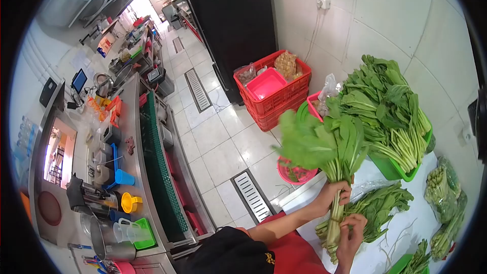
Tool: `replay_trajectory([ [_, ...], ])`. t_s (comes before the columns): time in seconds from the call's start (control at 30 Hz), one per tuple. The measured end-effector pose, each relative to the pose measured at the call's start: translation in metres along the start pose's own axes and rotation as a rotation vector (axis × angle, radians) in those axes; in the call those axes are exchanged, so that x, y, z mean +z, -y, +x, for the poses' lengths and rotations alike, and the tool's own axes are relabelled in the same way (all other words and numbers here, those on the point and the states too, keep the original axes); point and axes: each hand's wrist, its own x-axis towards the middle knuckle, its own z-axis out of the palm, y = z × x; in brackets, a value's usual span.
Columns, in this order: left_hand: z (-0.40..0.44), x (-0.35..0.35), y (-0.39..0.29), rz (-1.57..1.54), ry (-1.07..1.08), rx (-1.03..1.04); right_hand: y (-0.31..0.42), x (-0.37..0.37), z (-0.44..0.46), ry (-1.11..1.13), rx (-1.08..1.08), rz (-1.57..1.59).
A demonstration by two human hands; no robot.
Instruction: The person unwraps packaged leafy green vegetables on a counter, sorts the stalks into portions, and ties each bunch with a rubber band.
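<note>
My left hand point(332, 197) is wrapped round the stems of a bunch of leafy greens point(332, 147), holding it up over the white table point(309, 203). Its leaves point away from me and are partly blurred. Lower on the same stems, my right hand point(352, 231) has its fingers pinched together beside what looks like a thin tie point(335, 219); what is between the fingertips is hidden. Beneath and beside my hands, more leafy greens point(380, 205) lie on the table, with clear plastic point(368, 186) next to them.
A green crate point(409, 176) heaped with leafy greens point(380, 106) stands at the back right. Bagged greens point(441, 190) lie at right. Stacked red crates point(274, 106) and a pink basin point(291, 173) are beyond the table. A steel counter point(133, 147) with utensils runs along the left.
</note>
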Motion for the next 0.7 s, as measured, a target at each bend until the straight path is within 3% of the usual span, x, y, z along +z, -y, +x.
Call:
replay_trajectory([
  [0.03, 0.001, -0.003, -0.003, 0.003, 0.005, 0.011, 0.003, -0.002, 0.000, 0.111, -0.028, 0.054],
  [0.1, 0.000, -0.009, -0.002, -0.107, 0.038, -0.264, 0.002, -0.007, 0.003, 0.214, -0.012, 0.097],
  [0.17, 0.004, -0.011, 0.002, -0.157, 0.044, -0.282, -0.008, -0.009, 0.006, 0.355, 0.150, 0.306],
  [0.23, 0.005, -0.011, 0.006, -0.181, -0.005, -0.236, 0.006, -0.010, 0.010, 0.374, 0.229, 0.368],
  [0.27, 0.004, -0.010, 0.006, -0.185, 0.000, -0.232, 0.006, -0.009, 0.011, 0.375, 0.181, 0.170],
  [0.3, -0.001, -0.006, 0.006, -0.007, -0.067, -0.073, 0.005, -0.008, 0.012, 0.373, 0.133, -0.027],
  [0.33, -0.004, -0.004, 0.005, 0.173, -0.134, 0.086, 0.000, -0.004, 0.009, 0.319, 0.014, -0.153],
  [0.37, -0.004, -0.006, 0.005, 0.172, -0.131, 0.088, 0.001, -0.005, 0.009, 0.319, 0.011, -0.155],
  [0.43, -0.005, -0.011, 0.003, 0.339, -0.145, 0.217, 0.003, -0.007, 0.008, 0.378, 0.244, 0.004],
  [0.57, -0.013, -0.004, -0.006, 0.395, -0.110, 0.240, -0.012, -0.009, 0.009, 0.334, 0.279, 0.189],
  [0.63, -0.015, -0.002, -0.005, 0.452, -0.083, 0.195, 0.007, -0.013, 0.022, 0.222, 0.515, 0.353],
  [0.7, -0.021, 0.003, -0.002, 0.440, -0.075, 0.202, 0.014, -0.013, 0.025, 0.172, 0.485, 0.275],
])
